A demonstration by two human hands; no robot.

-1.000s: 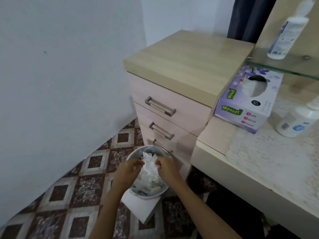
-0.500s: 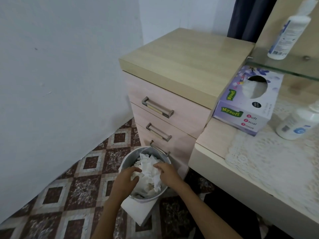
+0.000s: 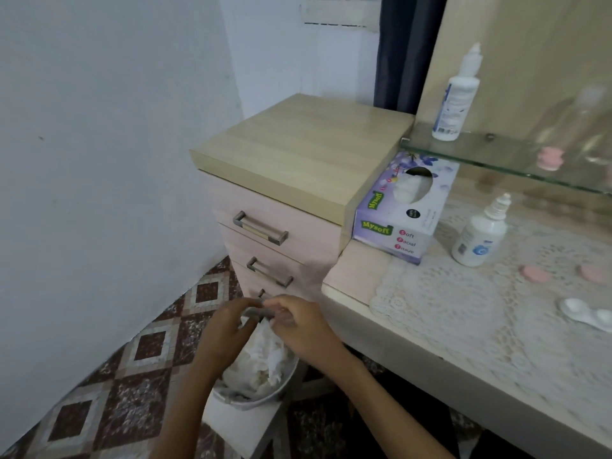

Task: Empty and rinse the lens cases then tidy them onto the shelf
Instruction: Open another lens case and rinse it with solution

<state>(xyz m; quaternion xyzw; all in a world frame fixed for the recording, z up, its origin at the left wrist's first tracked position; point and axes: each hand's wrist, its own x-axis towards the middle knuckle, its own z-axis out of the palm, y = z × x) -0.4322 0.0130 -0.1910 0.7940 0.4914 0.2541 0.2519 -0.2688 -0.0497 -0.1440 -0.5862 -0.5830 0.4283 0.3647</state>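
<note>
White lens case (image 3: 586,314), two open cups, pink caps (image 3: 534,273) nearby

home bedroom, vanity drawers (image 3: 265,233), tissue box (image 3: 397,226)

Grey thing (image 3: 255,313) between blurred fingers (image 3: 282,315) is unidentifiable.

hands (image 3: 228,329) up off the tissues (image 3: 265,359) — drawn together
</note>
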